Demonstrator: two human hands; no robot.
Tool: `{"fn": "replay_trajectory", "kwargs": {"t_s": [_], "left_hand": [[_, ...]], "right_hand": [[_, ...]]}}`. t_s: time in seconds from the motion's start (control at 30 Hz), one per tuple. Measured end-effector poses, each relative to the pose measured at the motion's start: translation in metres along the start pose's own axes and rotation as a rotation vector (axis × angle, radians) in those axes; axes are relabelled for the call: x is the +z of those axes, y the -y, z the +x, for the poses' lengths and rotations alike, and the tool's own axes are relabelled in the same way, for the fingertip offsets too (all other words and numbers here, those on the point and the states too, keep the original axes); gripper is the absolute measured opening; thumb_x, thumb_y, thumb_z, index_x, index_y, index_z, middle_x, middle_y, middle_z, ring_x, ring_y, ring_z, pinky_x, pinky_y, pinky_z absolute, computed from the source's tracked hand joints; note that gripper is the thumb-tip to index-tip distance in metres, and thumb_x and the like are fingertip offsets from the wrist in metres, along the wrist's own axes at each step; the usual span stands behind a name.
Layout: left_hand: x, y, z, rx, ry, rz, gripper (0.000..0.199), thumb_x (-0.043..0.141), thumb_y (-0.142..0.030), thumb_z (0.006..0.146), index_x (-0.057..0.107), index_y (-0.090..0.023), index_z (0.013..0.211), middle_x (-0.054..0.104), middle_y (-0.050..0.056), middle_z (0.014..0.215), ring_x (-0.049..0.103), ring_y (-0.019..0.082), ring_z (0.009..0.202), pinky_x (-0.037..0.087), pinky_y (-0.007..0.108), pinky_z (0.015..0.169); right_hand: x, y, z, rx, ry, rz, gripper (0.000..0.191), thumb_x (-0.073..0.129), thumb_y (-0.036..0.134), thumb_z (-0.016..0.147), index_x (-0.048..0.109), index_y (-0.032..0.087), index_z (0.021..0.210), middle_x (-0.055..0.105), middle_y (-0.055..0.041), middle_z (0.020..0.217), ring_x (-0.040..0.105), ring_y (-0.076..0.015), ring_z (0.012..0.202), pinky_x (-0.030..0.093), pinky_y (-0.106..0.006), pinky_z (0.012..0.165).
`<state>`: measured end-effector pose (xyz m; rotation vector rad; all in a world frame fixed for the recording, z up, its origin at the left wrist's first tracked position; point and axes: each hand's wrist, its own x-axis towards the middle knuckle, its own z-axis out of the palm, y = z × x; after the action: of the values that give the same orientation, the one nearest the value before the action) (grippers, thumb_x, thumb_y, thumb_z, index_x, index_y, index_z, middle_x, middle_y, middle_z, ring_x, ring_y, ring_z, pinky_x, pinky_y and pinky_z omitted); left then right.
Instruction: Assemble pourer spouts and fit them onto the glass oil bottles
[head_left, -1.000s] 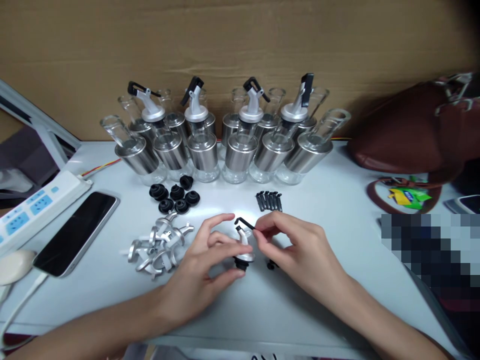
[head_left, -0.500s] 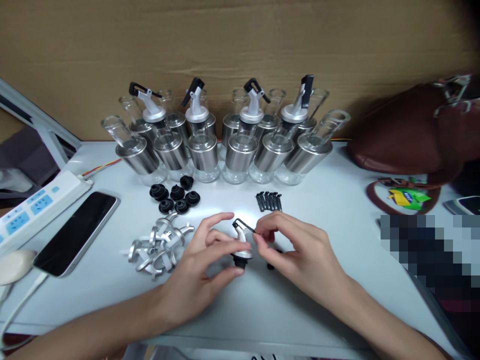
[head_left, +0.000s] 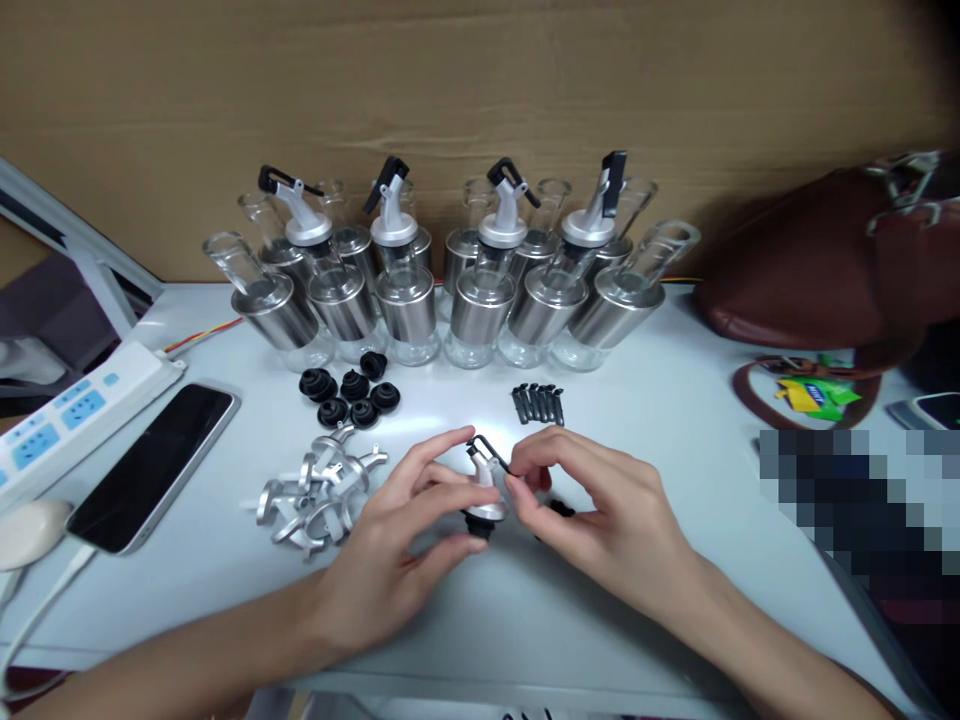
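My left hand (head_left: 409, 520) pinches a silver pourer spout (head_left: 487, 505) with a black rubber stopper below it, held upright over the table. Between the thumb and forefinger of my right hand (head_left: 585, 490) is the long end of a black lever cap (head_left: 493, 453), whose short end sits at the spout's tip. Left of my hands lies a pile of silver spout bodies (head_left: 322, 495). Several black rubber stoppers (head_left: 354, 385) are grouped behind that pile. A row of black lever caps (head_left: 538, 402) lies beyond my right hand. Small black parts (head_left: 561, 508) are partly hidden under that hand.
Glass bottles with steel sleeves (head_left: 409, 310) stand in rows at the back, several topped with pourers (head_left: 504, 215). To the left are a phone (head_left: 154, 468) and a power strip (head_left: 82, 410). A brown bag (head_left: 810, 260) and a green-yellow packet (head_left: 817, 395) are at right.
My right hand has shifted very slightly, and the lever cap has moved a little with it at the spout's tip. More of the small black parts beneath that hand now shows.
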<state>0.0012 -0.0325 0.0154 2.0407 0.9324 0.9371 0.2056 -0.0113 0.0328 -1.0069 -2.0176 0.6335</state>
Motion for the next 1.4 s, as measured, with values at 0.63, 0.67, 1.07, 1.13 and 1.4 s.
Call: {"fn": "replay_trajectory", "kwargs": {"t_s": [0.63, 0.67, 1.07, 1.13, 1.4], "left_hand": [[-0.0019, -0.0013, -0.0026, 0.006, -0.018, 0.028, 0.028, 0.061, -0.020, 0.089, 0.057, -0.023, 0.117, 0.047, 0.007, 0.126, 0.064, 0.009, 0.093, 0.054, 0.022, 0.088], [-0.0020, -0.0006, -0.0031, 0.003, -0.020, 0.033, 0.027, 0.059, -0.020, 0.090, 0.057, -0.023, 0.117, 0.047, 0.007, 0.125, 0.064, 0.009, 0.091, 0.054, 0.023, 0.088], [-0.0030, -0.0029, 0.0002, 0.075, -0.030, 0.063, 0.027, 0.058, -0.022, 0.091, 0.054, -0.023, 0.118, 0.058, 0.006, 0.112, 0.057, 0.016, 0.112, 0.053, 0.026, 0.091], [-0.0033, -0.0035, 0.0012, 0.072, -0.030, 0.056, 0.028, 0.059, -0.021, 0.090, 0.054, -0.024, 0.118, 0.060, 0.006, 0.110, 0.057, 0.016, 0.112, 0.052, 0.028, 0.093], [-0.0033, -0.0031, -0.0011, 0.052, -0.035, 0.022, 0.031, 0.062, -0.020, 0.088, 0.055, -0.025, 0.118, 0.058, 0.006, 0.111, 0.059, 0.016, 0.106, 0.053, 0.027, 0.090]], "right_hand": [[-0.0023, 0.0024, 0.0030, -0.070, 0.066, -0.014, 0.033, 0.066, 0.036, 0.086, 0.060, 0.010, 0.107, 0.068, -0.0074, 0.084, 0.064, -0.0142, 0.072, 0.053, -0.023, 0.065], [-0.0022, 0.0021, 0.0029, -0.081, 0.075, -0.018, 0.038, 0.066, 0.039, 0.085, 0.060, 0.011, 0.110, 0.069, -0.0077, 0.085, 0.065, -0.0147, 0.073, 0.054, -0.024, 0.066], [0.0015, 0.0029, 0.0011, 0.039, 0.050, 0.199, 0.037, 0.067, 0.043, 0.083, 0.066, 0.015, 0.107, 0.071, -0.0021, 0.074, 0.064, -0.0108, 0.059, 0.056, -0.021, 0.060], [0.0018, 0.0030, 0.0014, 0.035, 0.048, 0.210, 0.034, 0.068, 0.041, 0.082, 0.067, 0.015, 0.104, 0.071, -0.0025, 0.072, 0.064, -0.0112, 0.058, 0.056, -0.021, 0.058], [0.0012, 0.0042, 0.0020, -0.040, 0.024, 0.151, 0.031, 0.064, 0.040, 0.086, 0.067, 0.014, 0.103, 0.070, -0.0028, 0.069, 0.063, -0.0113, 0.057, 0.054, -0.021, 0.056]]}}
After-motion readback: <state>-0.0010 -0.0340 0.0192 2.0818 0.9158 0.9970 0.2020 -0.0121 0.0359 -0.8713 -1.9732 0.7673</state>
